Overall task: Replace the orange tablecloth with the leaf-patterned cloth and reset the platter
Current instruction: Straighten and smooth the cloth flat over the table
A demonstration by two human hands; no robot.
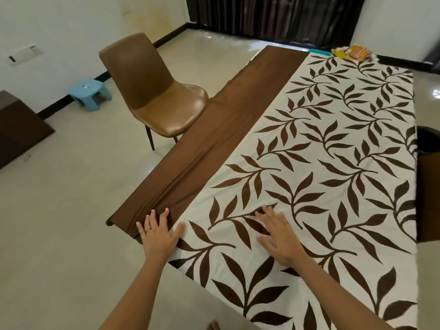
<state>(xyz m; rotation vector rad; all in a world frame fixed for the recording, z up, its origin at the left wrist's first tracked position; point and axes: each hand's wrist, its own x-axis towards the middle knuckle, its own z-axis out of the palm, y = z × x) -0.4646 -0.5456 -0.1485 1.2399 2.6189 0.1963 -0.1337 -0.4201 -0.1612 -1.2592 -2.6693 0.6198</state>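
Forearms reaching in from the near edge, both palms down on the leaf-patterned cloth [333,151]. Fingers of the left hand [158,234] straight and spread, straddling the seam between cream field and plain brown border [214,139], gripping nothing. Same for the right hand [278,239]: splayed flat on the print, holding nothing.

Cloth spread across the whole tabletop, no orange showing beneath. Judged well along: smoothing in hand, long creases gathered in the border by the left fingertips. No platter in view, so resetting left to do.

Far corner: orange-and-yellow bundle [354,52], possibly the old cloth, cannot tell. Matte fabric, dark soft-edged leaves. Beyond, glossy moulded brown chair [154,91], small blue plastic stool [89,91], polished tile floor [71,210], dark curtain [273,17].
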